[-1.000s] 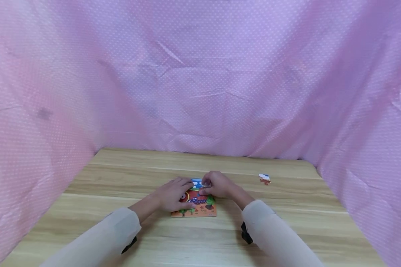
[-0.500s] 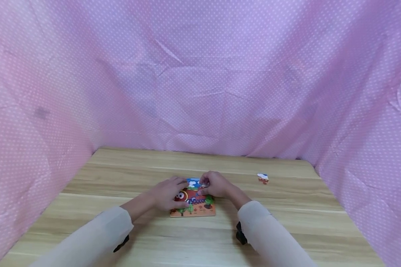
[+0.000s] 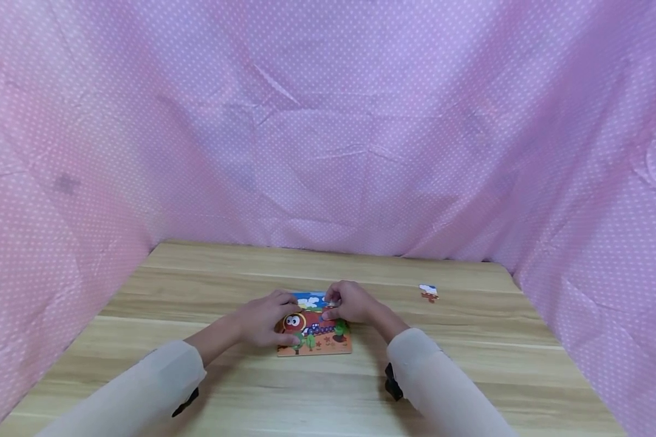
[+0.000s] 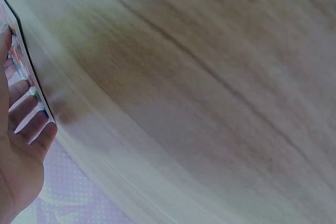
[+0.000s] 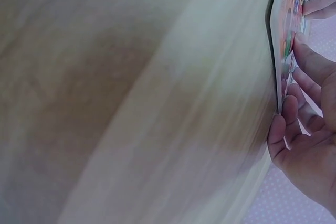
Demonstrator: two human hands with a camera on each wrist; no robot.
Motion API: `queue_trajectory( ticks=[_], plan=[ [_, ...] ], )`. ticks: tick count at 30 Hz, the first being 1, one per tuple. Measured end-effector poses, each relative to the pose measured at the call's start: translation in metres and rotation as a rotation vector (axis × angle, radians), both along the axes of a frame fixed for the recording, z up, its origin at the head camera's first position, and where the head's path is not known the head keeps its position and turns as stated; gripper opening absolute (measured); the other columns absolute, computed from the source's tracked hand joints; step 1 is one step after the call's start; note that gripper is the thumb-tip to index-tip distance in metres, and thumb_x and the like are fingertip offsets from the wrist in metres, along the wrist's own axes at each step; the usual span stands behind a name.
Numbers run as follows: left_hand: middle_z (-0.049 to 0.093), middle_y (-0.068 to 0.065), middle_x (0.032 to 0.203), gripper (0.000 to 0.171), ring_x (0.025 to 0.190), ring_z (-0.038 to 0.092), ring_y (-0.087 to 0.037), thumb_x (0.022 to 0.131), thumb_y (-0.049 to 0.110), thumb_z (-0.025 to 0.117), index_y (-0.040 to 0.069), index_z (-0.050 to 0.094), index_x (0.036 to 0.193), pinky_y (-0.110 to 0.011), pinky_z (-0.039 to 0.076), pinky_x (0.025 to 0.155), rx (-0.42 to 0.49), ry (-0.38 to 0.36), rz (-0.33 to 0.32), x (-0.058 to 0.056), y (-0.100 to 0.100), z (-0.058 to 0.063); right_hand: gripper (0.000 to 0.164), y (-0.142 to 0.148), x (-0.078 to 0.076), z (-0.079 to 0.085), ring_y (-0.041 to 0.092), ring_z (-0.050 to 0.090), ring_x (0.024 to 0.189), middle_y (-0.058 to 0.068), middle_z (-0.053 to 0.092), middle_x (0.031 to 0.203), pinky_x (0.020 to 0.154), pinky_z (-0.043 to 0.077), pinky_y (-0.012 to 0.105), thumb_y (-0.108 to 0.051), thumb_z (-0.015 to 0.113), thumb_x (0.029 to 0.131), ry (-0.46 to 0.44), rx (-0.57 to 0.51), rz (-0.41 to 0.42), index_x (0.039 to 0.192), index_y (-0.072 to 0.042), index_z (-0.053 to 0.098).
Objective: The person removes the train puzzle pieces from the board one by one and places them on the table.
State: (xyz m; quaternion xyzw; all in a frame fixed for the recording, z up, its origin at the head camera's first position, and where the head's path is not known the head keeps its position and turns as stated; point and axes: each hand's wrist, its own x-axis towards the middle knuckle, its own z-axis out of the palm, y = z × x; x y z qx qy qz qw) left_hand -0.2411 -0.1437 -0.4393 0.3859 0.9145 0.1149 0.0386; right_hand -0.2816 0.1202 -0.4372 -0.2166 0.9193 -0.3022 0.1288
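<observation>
A small jigsaw puzzle lies on the table, its picture showing a red train with eyes, trees, blue sky and white clouds. My left hand rests over its left side, thumb low and fingers near the top, spread and fairly straight. At the upper right of the puzzle my right hand has thumb and curled fingers on a puzzle piece, most of which its fingers hide. In the right wrist view the right thumb touches the puzzle's face, with other fingers at its edge.
A loose jigsaw piece, white, blue and red-brown, lies on the wooden table to the right. Pink dotted cloth hangs behind the table and on both sides.
My left hand has slid left across the puzzle, uncovering the train's eyes and more clouds. The right hand has stayed at the upper right. The loose piece lies where it was.
</observation>
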Motion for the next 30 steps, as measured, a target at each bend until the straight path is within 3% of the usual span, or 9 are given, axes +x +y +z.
queue_trajectory(
  ticks=[17, 30],
  plan=[
    [0.053, -0.004, 0.143, 0.074, 0.135, 0.044, -0.024, 0.092, 0.067, 0.062, 0.011, 0.062, 0.140, -0.045, 0.050, 0.104, -0.011, -0.013, 0.012, 0.0006, -0.0003, -0.0001, 0.020, -0.0063, 0.0011, 0.0065, 0.017, 0.056, 0.089, 0.000, 0.062, 0.093, 0.088, 0.050, 0.036, -0.017, 0.082, 0.089, -0.073, 0.008, -0.027, 0.102, -0.010, 0.068],
    [0.054, -0.004, 0.142, 0.073, 0.135, 0.044, -0.024, 0.092, 0.066, 0.063, 0.010, 0.062, 0.139, -0.044, 0.048, 0.106, -0.006, -0.019, 0.012, 0.0010, 0.0008, -0.0004, 0.024, -0.0056, -0.0004, 0.0058, 0.017, 0.057, 0.084, 0.004, 0.061, 0.089, 0.080, 0.050, 0.031, -0.007, 0.084, 0.085, -0.159, -0.123, -0.101, 0.101, -0.003, 0.067]
  ],
)
